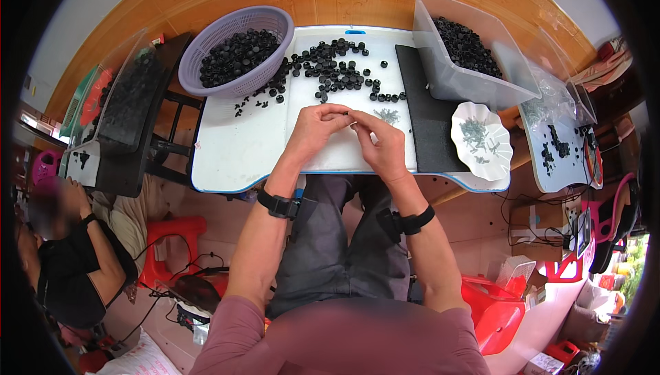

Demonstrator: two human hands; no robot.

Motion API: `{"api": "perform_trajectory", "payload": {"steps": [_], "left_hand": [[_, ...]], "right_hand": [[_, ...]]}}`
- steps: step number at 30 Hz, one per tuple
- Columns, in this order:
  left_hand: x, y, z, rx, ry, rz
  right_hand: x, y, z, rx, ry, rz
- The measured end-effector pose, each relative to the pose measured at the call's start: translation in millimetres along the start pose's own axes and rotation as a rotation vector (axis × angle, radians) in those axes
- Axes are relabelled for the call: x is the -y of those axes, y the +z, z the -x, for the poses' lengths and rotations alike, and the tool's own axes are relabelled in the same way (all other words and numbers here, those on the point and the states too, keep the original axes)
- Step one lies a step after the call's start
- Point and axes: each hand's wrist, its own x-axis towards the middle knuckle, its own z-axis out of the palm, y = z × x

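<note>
The step in hand appears to be fine fingertip work on a single small piece [350,116], held up over the near part of the bench [240,151]. The left hand [316,131] seems to pinch this piece between thumb and fingertips; it is dark where it shows, and too small and covered to tell its kind. The right hand [383,145] meets it from the other side, index finger reaching to the left fingertips, thumb lower; whether it too grips the piece is hidden.

The next move, as I judge it, calls for a steady left pinch while the right fingertips line up or press, with little need for the arms to shift. Loose stock lies within short reach: black caps [337,72] just beyond both hands, a little heap of pale slim pieces [387,115] just beyond the right hand, and a scalloped white dish [496,160] with more of these farther to its right.

As for pose, both forearms rise from below and slant inward, so the hands meet at the middle, fingers curled and wrists nearly straight. Neither hand appears to lean its weight on anything.
</note>
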Motion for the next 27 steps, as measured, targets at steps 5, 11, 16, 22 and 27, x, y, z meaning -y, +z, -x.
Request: {"api": "perform_trajectory", "payload": {"steps": [5,11,16,22,27], "left_hand": [[2.4,3.8,2.8,-0.041,0.035,0.005],[4.7,5.6,1.3,-0.068,0.071,-0.121],[9.6,1.5,-0.4,-0.079,0.086,-0.158],[17.8,9.5,-0.6,-0.117,0.124,-0.01],[-2.9,-6.2,8.0,-0.124,0.15,0.006]], "right_hand": [[-1.0,-2.8,3.2,-0.211,0.074,0.003],[-14.1,-3.6,0.1,-0.289,0.344,-0.11],[-14.6,3.8,-1.8,-0.275,0.324,-0.107],[-17.0,2.9,2.6,-0.269,0.348,-0.104],[-17.7,-3.8,9.6,-0.212,0.398,-0.052]]}}
